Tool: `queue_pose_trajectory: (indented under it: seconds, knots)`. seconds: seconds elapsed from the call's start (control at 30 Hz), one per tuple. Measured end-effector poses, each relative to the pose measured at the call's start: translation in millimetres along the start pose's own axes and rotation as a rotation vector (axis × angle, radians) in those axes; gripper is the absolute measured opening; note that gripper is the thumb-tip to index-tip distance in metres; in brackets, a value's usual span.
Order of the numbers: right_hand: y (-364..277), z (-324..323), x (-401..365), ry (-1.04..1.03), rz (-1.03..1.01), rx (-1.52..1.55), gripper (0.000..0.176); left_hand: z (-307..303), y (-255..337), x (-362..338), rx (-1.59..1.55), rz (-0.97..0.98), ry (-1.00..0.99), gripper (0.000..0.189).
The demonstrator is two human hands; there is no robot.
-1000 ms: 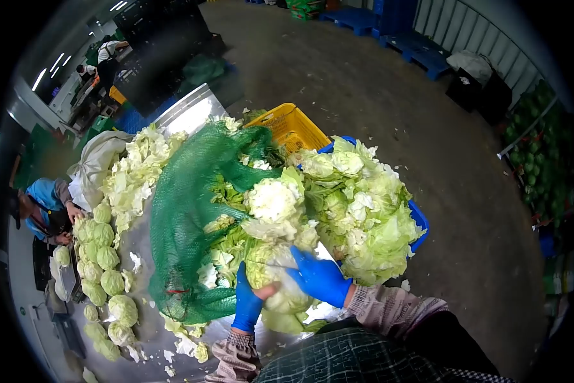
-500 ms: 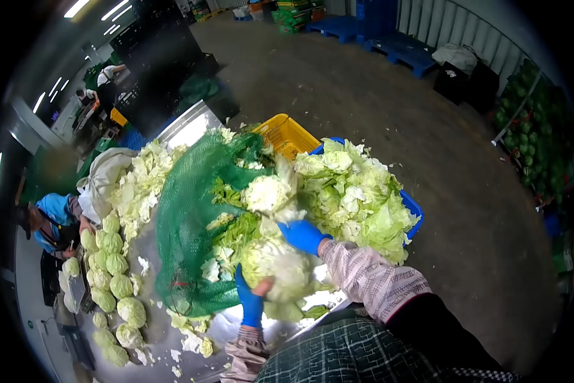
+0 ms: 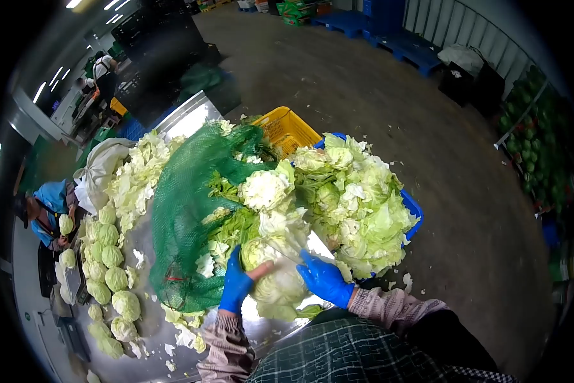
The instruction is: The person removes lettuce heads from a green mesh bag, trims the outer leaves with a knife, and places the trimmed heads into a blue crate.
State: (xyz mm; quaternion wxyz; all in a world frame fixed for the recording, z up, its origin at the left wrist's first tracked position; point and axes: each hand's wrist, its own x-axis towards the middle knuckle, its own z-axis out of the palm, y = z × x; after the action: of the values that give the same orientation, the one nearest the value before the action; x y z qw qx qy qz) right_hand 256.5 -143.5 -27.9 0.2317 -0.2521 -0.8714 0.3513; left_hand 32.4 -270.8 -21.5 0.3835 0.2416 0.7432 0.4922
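Observation:
A pale green cabbage [image 3: 275, 281] sits in front of me, partly blurred, between my two blue-gloved hands. My left hand [image 3: 238, 281] grips its left side, the uncovered thumb lying across the leaves. On the right side, my right hand [image 3: 325, 279] has its fingers against the cabbage's edge. Just beyond is a trimmed whitish cabbage [image 3: 266, 190] among loose leaves. A green mesh sack [image 3: 188, 210] lies to the left with leafy greens at its mouth. Beside my right hand, a blue bin [image 3: 413, 214] is heaped with cabbage leaves [image 3: 357, 204].
Several trimmed cabbages [image 3: 116, 279] line the left of the metal table [image 3: 166, 367]. A yellow crate [image 3: 290, 129] stands beyond the leaf bin. A co-worker in blue [image 3: 51, 207] is at the far left edge. Blue pallets [image 3: 405, 48] lie along the back wall.
My right hand has moved down and to the right, from above the cabbage to its right side. My left hand has shifted slightly left. The co-worker at left now lifts a cabbage.

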Motion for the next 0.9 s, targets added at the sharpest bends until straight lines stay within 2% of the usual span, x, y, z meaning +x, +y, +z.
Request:
queue_pose_trajectory:
  seconds: [0.17,0.27,0.3,0.37,0.47,0.5,0.57,0.6,0.63,0.7,0.73,0.8,0.87,0.9]
  knots:
    - [-11,-2,8,-0.106,0.194,-0.014,0.053,9,69,8,0.062,-0.106,-0.006,0.105]
    - [-19,-3,13,-0.184,0.245,-0.090,0.054,15,68,-2,0.047,-0.022,0.080,0.098]
    - [-17,-2,16,-0.173,0.191,-0.155,0.053,18,65,-6,0.089,0.055,0.106,0.094]
    - [-11,1,24,-0.100,0.010,-0.329,0.052,25,44,-13,0.024,0.049,0.203,0.092]
    - [20,22,42,-0.190,0.035,-0.322,0.042,32,40,-22,-0.014,0.091,0.300,0.091]
    - [40,32,46,-0.256,-0.041,-0.354,0.040,32,38,-21,-0.036,0.095,0.305,0.091]
    - [52,30,66,-0.306,0.171,-0.072,0.039,30,20,-38,0.027,0.170,0.279,0.094]
    - [57,29,76,-0.310,0.281,0.061,0.040,34,30,-50,-0.026,0.166,0.304,0.096]
    - [55,30,83,-0.245,0.296,0.081,0.041,38,40,-62,-0.080,0.163,0.331,0.099]
    - [16,12,89,-0.290,0.411,0.220,0.049,39,57,-89,-0.193,0.110,0.360,0.103]
    - [3,9,99,-0.170,0.276,0.197,0.052,39,63,-88,-0.275,0.086,0.367,0.104]
    - [-22,-16,121,-0.137,0.199,0.178,0.050,31,66,-89,-0.111,0.259,0.392,0.105]
    - [-41,-33,141,-0.235,0.172,0.313,0.047,22,58,-87,0.171,0.394,0.374,0.104]
    - [-40,-26,150,-0.239,0.083,0.143,0.043,18,59,-80,0.401,0.445,0.335,0.101]
